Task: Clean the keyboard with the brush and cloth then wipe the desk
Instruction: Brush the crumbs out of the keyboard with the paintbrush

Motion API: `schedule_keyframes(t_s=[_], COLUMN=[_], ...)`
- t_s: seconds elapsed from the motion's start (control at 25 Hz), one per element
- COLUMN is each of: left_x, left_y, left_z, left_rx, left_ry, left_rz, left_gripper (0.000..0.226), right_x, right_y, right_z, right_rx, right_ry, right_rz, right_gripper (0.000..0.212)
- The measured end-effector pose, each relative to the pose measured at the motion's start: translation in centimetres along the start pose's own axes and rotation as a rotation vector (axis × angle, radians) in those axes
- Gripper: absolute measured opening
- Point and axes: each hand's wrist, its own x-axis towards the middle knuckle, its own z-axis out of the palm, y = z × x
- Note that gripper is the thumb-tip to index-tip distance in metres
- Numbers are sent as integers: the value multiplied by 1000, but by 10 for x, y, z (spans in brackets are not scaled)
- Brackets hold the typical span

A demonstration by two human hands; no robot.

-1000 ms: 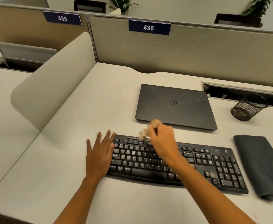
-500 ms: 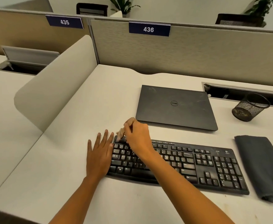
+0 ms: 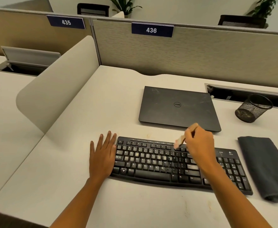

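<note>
Keyboard: The keyboard [image 3: 151, 162] lies flat near the front edge of the desk, with its long side across your body. That puts every row within reach of the brush.
Brush: The brush [image 3: 181, 140] is tilted, with its bristle end down on the top rows right of centre and its handle tip pointing up and away. It is blurred, so you can't tell exactly which keys the bristles touch.
Right hand: Your right hand [image 3: 200, 145] has its fingers curled round the brush handle in a pen-like pinch. That grip probably gives you short, controlled strokes between the keys.
Left hand: Your left hand [image 3: 102, 155] lies flat with its fingers straight and holds nothing. The palm is on the desk and its right side is against the keyboard's left end. You are most likely bracing the keyboard so it won't slide.
Cloth: The folded cloth [image 3: 266, 167] lies just beside the keyboard's right end and is untouched. It looks parked there for the wiping step, close to your brush hand.
Desk: The desk [image 3: 69, 162] shows faint smudges near its front edge and is not yet wiped.
Laptop: The closed laptop [image 3: 179, 107] sits just behind the keyboard, clear of the brush.
Cup: The mesh cup [image 3: 253, 109] stands at the back right, well apart.
</note>
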Motion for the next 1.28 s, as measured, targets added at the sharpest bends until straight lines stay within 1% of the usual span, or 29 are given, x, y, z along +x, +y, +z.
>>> schedule_keyframes(t_s=[0.08, 0.12, 0.24, 0.28, 0.36, 0.44, 0.56, 0.64, 0.8, 0.88, 0.92, 0.96, 1.04, 1.12, 1.2, 1.28], left_x=[0, 0, 1, 0, 0, 0, 2, 1, 1, 2, 2, 2, 2, 2, 2, 3], left_y=[0, 0, 0, 1, 1, 1, 0, -1, -2, -3, -3, -3, -3, -3, -4, -5], left_z=[0, 0, 0, 0, -1, 0, 1, 1, 3, 3, 3, 3, 3, 4, 5, 6], left_rx=[-4, -4, -5, -11, -22, -21, -21, -16, 1, 12, 14, 15, 17, 19, 26, 25], left_ry=[-7, -12, -12, -8, -8, -6, 12, 18, 48, 49, 43, 38, 40, 44, 45, 53], left_rz=[1, 0, 0, 1, 3, 5, 2, 6, 26, 36, 36, 36, 39, 41, 46, 46], left_gripper=[80, 81, 83, 84, 85, 80, 68, 66, 67, 67, 66, 66, 66, 65, 63, 59], right_x=[1, -1, -14, -19, -23, -22, -16, -11, -1, 2, 3, 2, -2, -4, 1, 7], right_y=[-14, -24, -61, -72, -79, -73, -37, -7, 43, 49, 45, 36, 18, 12, 19, 31], right_z=[11, 22, 59, 67, 76, 71, 48, 25, -21, -31, -30, -24, -6, 5, -2, -18], right_rx=[-26, 19, 295, 355, 425, 421, 330, 267, 130, 20, 16, 60, 164, 168, 65, -153], right_ry=[-33, -85, -304, -340, -360, -341, -250, -167, 20, 125, 141, 122, 30, -32, -14, 71], right_rz=[-64, -92, -115, -123, -118, -83, -46, -28, 66, 36, 7, -17, -46, -54, -22, -9], right_gripper=[28, 28, 26, 26, 24, 24, 27, 25, 23, 23, 23, 22, 21, 21, 24, 25])
